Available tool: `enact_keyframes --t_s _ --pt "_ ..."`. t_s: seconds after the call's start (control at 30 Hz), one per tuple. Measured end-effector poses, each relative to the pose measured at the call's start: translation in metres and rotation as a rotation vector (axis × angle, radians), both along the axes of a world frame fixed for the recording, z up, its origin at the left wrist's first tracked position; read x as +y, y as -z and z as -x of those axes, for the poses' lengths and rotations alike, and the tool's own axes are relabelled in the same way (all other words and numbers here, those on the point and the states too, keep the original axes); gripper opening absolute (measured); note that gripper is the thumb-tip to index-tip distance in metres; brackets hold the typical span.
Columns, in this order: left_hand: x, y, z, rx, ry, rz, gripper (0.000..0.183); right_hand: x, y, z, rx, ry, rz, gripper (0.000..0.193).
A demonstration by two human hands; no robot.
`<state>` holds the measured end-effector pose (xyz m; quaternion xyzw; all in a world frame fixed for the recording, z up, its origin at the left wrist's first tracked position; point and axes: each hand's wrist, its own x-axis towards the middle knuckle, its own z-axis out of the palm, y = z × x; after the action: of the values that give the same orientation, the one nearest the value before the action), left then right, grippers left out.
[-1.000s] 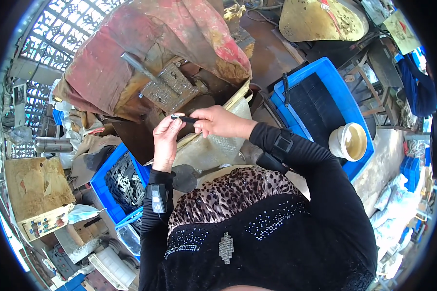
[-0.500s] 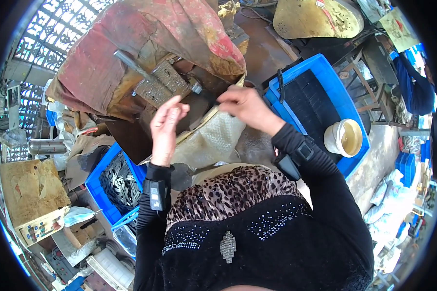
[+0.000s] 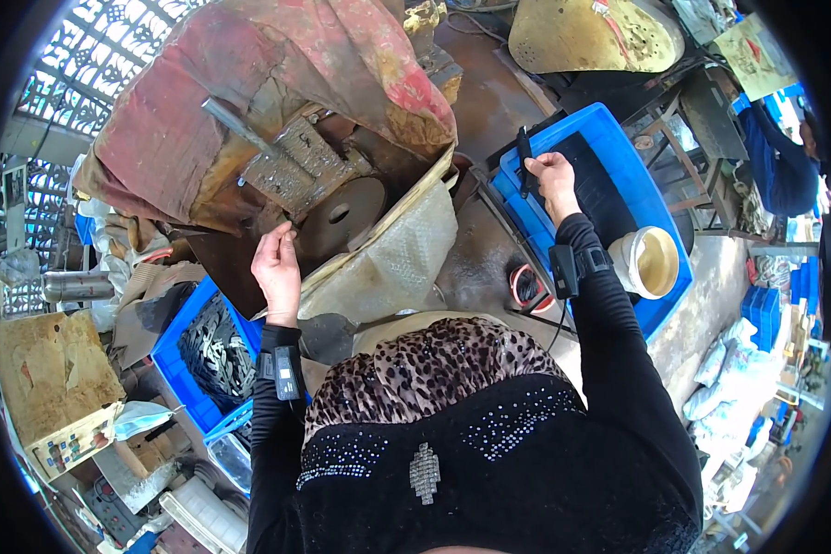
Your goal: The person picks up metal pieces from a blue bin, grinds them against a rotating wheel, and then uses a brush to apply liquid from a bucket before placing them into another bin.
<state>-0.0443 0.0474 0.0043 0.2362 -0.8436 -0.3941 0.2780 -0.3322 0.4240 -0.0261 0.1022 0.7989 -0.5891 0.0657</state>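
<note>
My left hand [image 3: 275,268] is beside the machine's opening, thumb and fingertips close together; I cannot make out anything between them. A brown disc [image 3: 360,210] with a central hole stands inside the opening, below a wet metal block [image 3: 300,166] with a bar [image 3: 235,125] angled out of it. To the right, my right hand [image 3: 556,180] is over the rim of a blue bin [image 3: 623,152]. Its fingers are closed at a slim black piece [image 3: 524,159] on that rim. Dark flat pieces [image 3: 586,180] lie inside the bin.
A red stained cloth [image 3: 185,111] drapes over the machine, and a pale sheet [image 3: 388,258] hangs at its front. A white bucket [image 3: 644,263] stands in the right bin. At left, another blue bin [image 3: 171,343] holds many metal strips [image 3: 217,355], near a wooden box [image 3: 55,369].
My right hand has swung from the machine's opening to the right bin's rim, uncovering the disc. My left hand has lowered slightly, and its fingers have drawn together.
</note>
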Motion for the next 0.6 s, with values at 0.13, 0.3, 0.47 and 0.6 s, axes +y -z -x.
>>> enact_keyframes --t_s 0.13,0.3,0.47,0.6 --pt "0.001 -0.002 0.002 0.008 -0.001 0.018 0.016 0.005 0.014 0.001 -0.064 0.02 -0.04 0.022" --pt "0.003 -0.003 0.0 -0.008 0.0 0.036 0.016 0.004 0.014 0.0 -0.079 -0.008 -0.124 0.024" --pt "0.002 -0.003 0.002 -0.016 0.007 0.058 0.016 0.007 0.023 0.001 0.02 -0.039 -0.238 0.022" --pt "0.003 -0.004 0.002 -0.031 0.007 0.073 0.016 0.002 0.017 -0.004 0.17 -0.128 -0.483 0.031"
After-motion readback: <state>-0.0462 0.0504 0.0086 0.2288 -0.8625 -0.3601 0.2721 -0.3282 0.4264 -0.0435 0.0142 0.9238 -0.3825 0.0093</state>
